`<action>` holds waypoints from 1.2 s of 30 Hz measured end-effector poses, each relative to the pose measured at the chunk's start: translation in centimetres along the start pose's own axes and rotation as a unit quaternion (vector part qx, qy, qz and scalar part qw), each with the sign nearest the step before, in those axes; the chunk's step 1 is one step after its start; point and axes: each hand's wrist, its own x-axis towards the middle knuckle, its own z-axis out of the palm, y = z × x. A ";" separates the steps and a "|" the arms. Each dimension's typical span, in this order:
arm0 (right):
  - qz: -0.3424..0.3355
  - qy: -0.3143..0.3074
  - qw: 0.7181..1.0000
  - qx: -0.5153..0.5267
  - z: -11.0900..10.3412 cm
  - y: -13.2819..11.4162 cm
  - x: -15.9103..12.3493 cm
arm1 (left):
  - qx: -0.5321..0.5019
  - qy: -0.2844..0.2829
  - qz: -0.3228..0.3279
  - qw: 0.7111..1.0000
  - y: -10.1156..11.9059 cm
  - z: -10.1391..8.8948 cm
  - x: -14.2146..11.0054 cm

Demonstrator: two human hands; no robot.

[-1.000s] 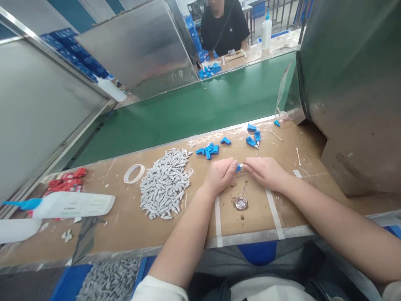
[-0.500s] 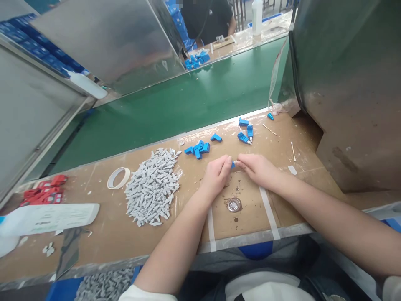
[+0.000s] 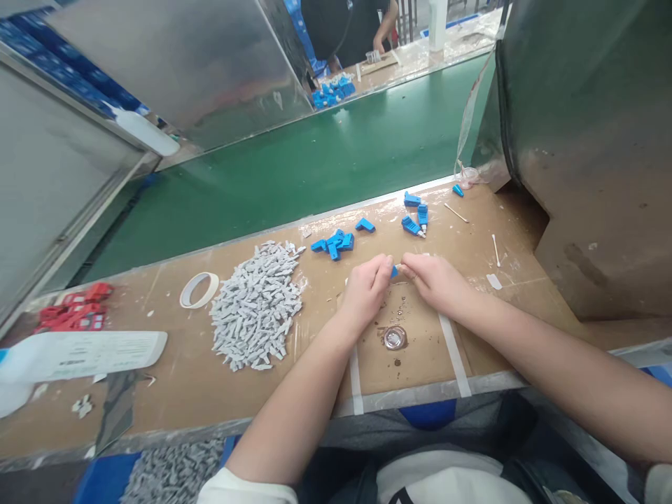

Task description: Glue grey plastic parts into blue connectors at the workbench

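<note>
Near the front edge of the table (image 3: 173,385), a small dish (image 3: 394,337) is sitting among dark, wet-looking specks, between the two forearms. Either wrist dipping or drifting inward could be knocking it and spreading whatever it is holding.

Just beyond it, the left hand (image 3: 365,287) is curling closed, its thumb and fingers pinching a small blue part (image 3: 394,271). The right hand (image 3: 433,280) is also closing, its fingertips meeting at the part's pale end; whether they are gripping or only touching it, I cannot tell. The part is hanging above the table on fingertips alone, so wet fingers or an uneven pull could be letting it slip, perhaps into the specks. Pressing too hard or askew could be bending its end.

To the left, a loose grey heap (image 3: 257,308) is spreading beside a tape roll (image 3: 215,285); a careless left elbow could be scattering it. Past the hands, a blue cluster (image 3: 334,243) and three blue pieces (image 3: 422,213) are lying short of the green belt (image 3: 262,182). A far reach could be pushing one onto it.

Compared with the earlier frames, both hands are keeping nearly the same pose around the part, and the heap and blue pieces are staying put, while the view is shifting slightly. Across the belt, the change is clearer: a co-worker's hand (image 3: 380,45) is now reaching close to a clear cup (image 3: 372,57).
</note>
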 end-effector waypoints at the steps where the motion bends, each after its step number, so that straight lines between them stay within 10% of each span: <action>1: 0.006 0.002 1.000 -0.009 0.0 -0.1 -0.1 | -0.004 0.002 -0.013 1.000 0.0 0.1 0.0; 9: -0.037 -0.025 0.999 0.027 -0.2 -0.1 0.0 | -0.023 -0.076 0.050 0.996 -0.2 -1.3 0.4; 36: -0.021 0.057 0.994 0.095 -0.9 0.6 0.1 | -0.071 -0.049 0.029 0.996 -0.7 -1.4 0.5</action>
